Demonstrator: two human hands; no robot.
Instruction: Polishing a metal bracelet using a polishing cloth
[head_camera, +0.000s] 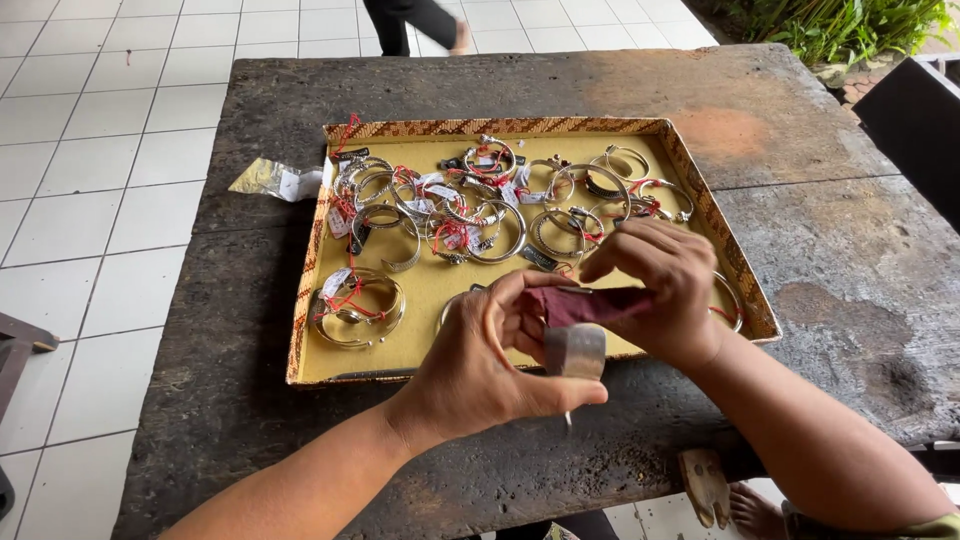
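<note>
My left hand (490, 365) grips a wide silver cuff bracelet (575, 350) over the near edge of the tray. My right hand (655, 285) pinches a dark red cloth (580, 303) and presses it onto the cuff from above. Behind both hands lies a shallow tray (310, 300) with a woven patterned rim and a yellow floor. It holds several silver bangles (495, 230) with red strings and small white tags. One larger pair of bangles (355, 305) sits alone at the tray's left front.
The tray rests on a dark weathered wooden table (830, 290). A crumpled clear plastic bag (275, 180) lies left of the tray. White floor tiles spread to the left. Another person's legs (410, 25) stand beyond the table. Green plants (850, 25) grow at top right.
</note>
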